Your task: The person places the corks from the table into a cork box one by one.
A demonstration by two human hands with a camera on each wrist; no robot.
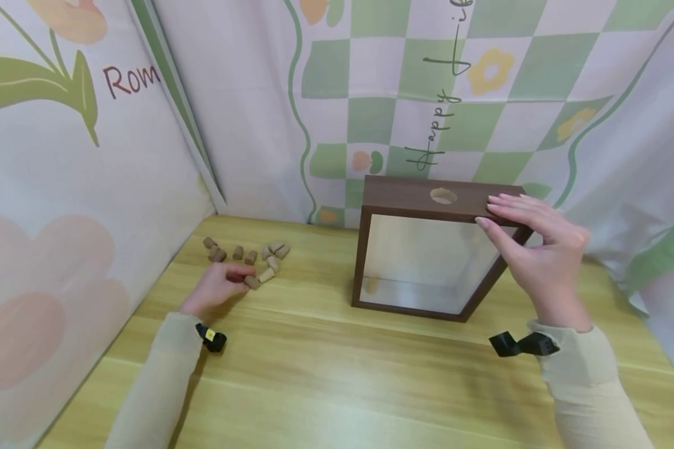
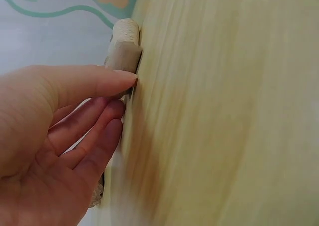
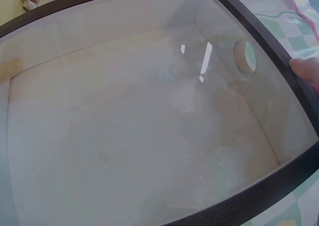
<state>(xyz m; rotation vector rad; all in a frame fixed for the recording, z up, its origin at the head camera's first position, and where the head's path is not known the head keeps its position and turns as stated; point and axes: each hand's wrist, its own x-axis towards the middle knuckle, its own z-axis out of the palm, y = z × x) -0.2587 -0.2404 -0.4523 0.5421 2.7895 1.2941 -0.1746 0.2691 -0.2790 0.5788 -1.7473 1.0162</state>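
At the left of the table, my left hand (image 1: 220,287) pinches a small brown cork (image 1: 251,282) between thumb and fingertips. The left wrist view shows the thumb tip against that cork (image 2: 123,56), low at the tabletop, with a paler cork (image 2: 126,30) just beyond it. My right hand (image 1: 545,249) rests on the upper right corner of a dark-framed box (image 1: 404,194), fingers stretched over its top and thumb along the front edge. The box stands upright, has a clear front and a round hole (image 1: 444,196) in its top. One cork (image 3: 10,69) lies inside, at the bottom.
Several loose corks (image 1: 272,251) lie around the left hand, some pale, some brown. The wooden table (image 1: 314,374) runs up to a printed cloth (image 1: 326,125) hanging behind it, and another cloth (image 1: 90,206) hangs at the left.
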